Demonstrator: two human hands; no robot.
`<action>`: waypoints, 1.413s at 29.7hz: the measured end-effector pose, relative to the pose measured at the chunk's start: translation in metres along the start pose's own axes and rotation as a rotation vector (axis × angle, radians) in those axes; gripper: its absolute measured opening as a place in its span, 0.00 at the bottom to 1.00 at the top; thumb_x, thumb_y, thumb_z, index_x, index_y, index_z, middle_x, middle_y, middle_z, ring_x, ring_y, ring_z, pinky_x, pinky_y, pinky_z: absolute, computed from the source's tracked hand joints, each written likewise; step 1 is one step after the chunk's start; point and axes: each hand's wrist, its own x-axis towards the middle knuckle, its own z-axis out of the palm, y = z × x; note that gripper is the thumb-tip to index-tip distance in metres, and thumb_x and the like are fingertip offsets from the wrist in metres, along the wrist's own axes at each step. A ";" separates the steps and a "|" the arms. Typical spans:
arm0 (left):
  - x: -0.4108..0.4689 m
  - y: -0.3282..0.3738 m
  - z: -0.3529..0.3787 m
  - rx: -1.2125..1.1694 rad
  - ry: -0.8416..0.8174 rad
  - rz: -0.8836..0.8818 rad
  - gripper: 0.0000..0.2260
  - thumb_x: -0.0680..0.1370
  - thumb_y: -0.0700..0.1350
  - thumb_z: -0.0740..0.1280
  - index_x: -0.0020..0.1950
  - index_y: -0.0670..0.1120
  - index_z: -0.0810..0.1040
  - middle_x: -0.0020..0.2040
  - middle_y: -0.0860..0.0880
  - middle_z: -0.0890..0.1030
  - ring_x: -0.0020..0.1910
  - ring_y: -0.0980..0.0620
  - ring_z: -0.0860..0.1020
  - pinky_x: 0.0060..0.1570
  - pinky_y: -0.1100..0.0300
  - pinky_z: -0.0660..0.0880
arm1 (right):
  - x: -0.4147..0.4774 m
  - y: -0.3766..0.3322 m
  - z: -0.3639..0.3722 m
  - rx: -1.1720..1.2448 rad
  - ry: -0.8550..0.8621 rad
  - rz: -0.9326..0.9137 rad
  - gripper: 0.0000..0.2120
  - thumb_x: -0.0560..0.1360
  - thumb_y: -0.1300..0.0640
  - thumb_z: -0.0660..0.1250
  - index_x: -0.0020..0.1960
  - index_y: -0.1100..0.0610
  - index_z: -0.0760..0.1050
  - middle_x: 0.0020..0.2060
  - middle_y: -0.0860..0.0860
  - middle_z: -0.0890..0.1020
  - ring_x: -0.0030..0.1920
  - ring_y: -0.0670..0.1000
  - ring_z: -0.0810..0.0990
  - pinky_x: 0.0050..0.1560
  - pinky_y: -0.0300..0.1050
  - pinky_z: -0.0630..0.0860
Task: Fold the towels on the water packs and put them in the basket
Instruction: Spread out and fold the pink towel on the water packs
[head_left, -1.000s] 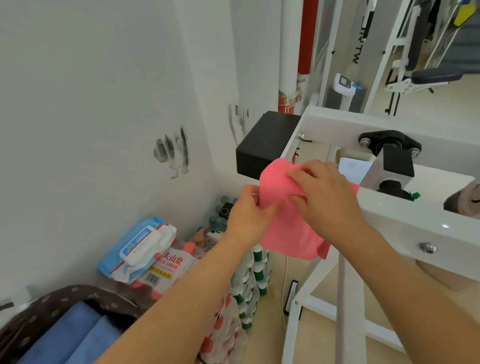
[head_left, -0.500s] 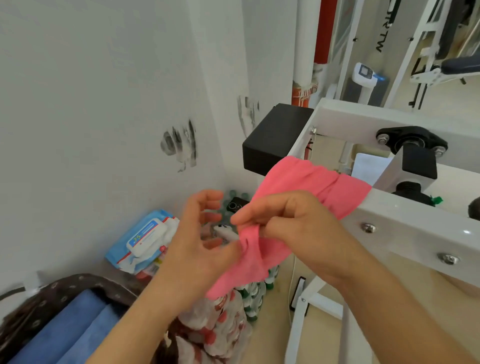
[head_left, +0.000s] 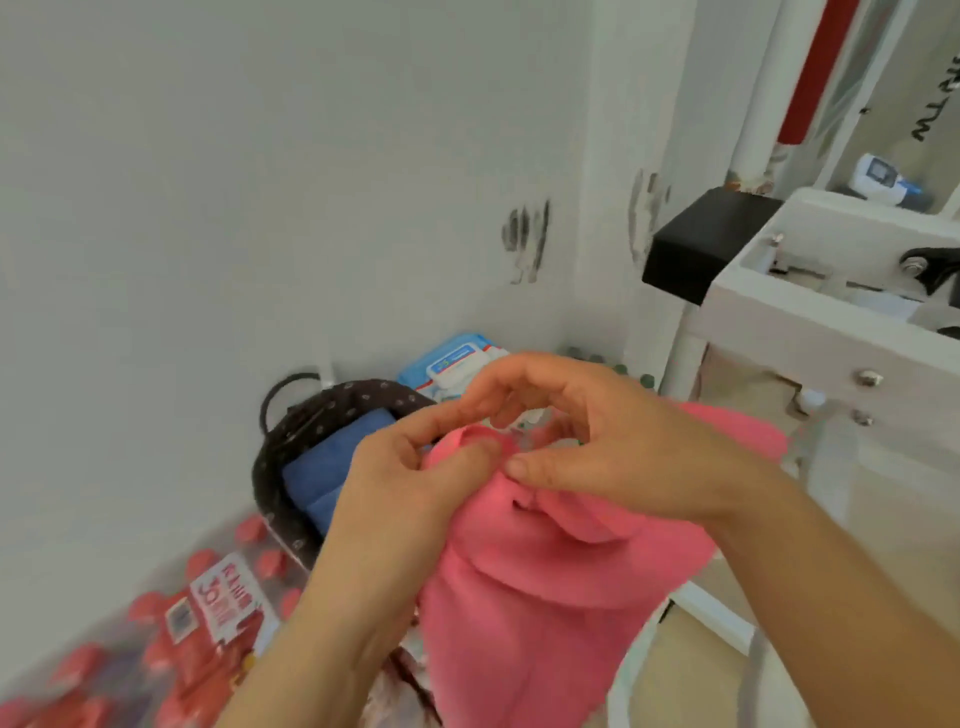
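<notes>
We are looking at a smooth white wall (head_left: 208, 208), scuffed with dark smears, filling the left and top. A white painted metal frame (head_left: 831, 332) with bolt heads is standing on the right, with one boxy black block (head_left: 696, 244) at its corner.

One pink towel (head_left: 545, 597), soft and matte, is hanging in loose folds in the air just right of the basket. Below left, one shrink-wrapped water pack (head_left: 156, 649) of red-capped bottles is lying blurred.

One rounded dark basket (head_left: 322, 410) with pale dots is sitting close to the wall, and two blue towels (head_left: 322, 478) are lying folded side by side inside it. One blue wipes pack (head_left: 447, 364) is lying just behind.

We are holding both hands close together at the towel's upper edge. Our left hand (head_left: 410, 488) is pinching that rolled edge between thumb and forefinger. Our right hand (head_left: 613, 441) is laying its thumb on the cloth with fingers arched above; whether it is gripping, we cannot tell. Open room is showing over the basket's mouth, while the frame's leg is hemming us in on the right.
</notes>
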 end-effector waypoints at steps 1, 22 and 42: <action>-0.019 0.001 -0.013 0.025 0.025 0.029 0.13 0.73 0.35 0.68 0.51 0.51 0.83 0.42 0.41 0.85 0.40 0.45 0.83 0.43 0.51 0.81 | -0.002 -0.006 0.014 0.028 -0.057 0.011 0.18 0.71 0.64 0.70 0.58 0.48 0.74 0.56 0.47 0.78 0.55 0.45 0.79 0.52 0.45 0.76; -0.352 -0.090 -0.357 0.790 0.793 -0.360 0.11 0.66 0.33 0.62 0.34 0.50 0.76 0.31 0.54 0.78 0.34 0.51 0.75 0.35 0.58 0.70 | 0.042 -0.115 0.318 -0.031 -0.937 0.040 0.12 0.71 0.62 0.72 0.54 0.57 0.77 0.49 0.54 0.84 0.48 0.49 0.82 0.51 0.42 0.78; -0.314 -0.179 -0.491 0.560 1.353 -0.460 0.03 0.76 0.44 0.68 0.48 0.50 0.75 0.38 0.52 0.77 0.38 0.58 0.74 0.35 0.66 0.66 | 0.196 0.005 0.468 -1.202 -0.171 -0.169 0.08 0.74 0.54 0.63 0.53 0.48 0.76 0.52 0.50 0.76 0.56 0.54 0.72 0.50 0.49 0.66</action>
